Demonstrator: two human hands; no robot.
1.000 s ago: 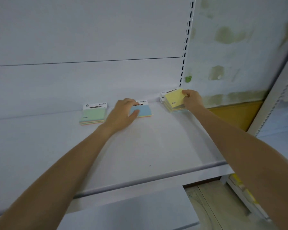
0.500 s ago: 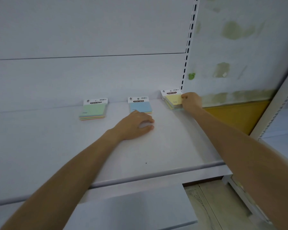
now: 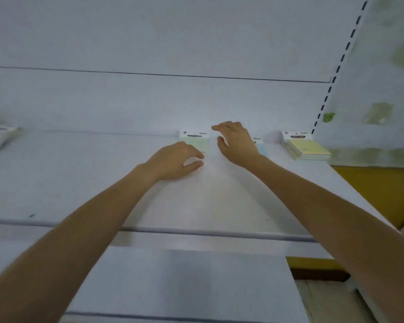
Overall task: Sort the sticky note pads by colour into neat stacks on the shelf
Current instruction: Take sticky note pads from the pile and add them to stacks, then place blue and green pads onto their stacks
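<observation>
Three stacks of sticky note pads line the back of the white shelf (image 3: 219,201). The green-topped stack (image 3: 196,139) is at the centre, partly hidden by my left hand (image 3: 175,160), which lies just in front of it, fingers curled and empty. The blue-topped stack (image 3: 260,145) is mostly hidden behind my right hand (image 3: 237,142), which hovers open with fingers spread between the green and blue stacks. The yellow-topped stack (image 3: 306,146) sits alone at the far right by the slotted upright.
A blurred bundle of packs (image 3: 2,136) lies at the far left of the shelf. A slotted upright (image 3: 336,68) and a stained wall (image 3: 383,89) bound the right side. A lower shelf (image 3: 184,283) juts out below the front edge.
My right hand let go of the yellow stack and moved left over the blue stack. My left hand shifted left towards the green stack. The view swung to the left.
</observation>
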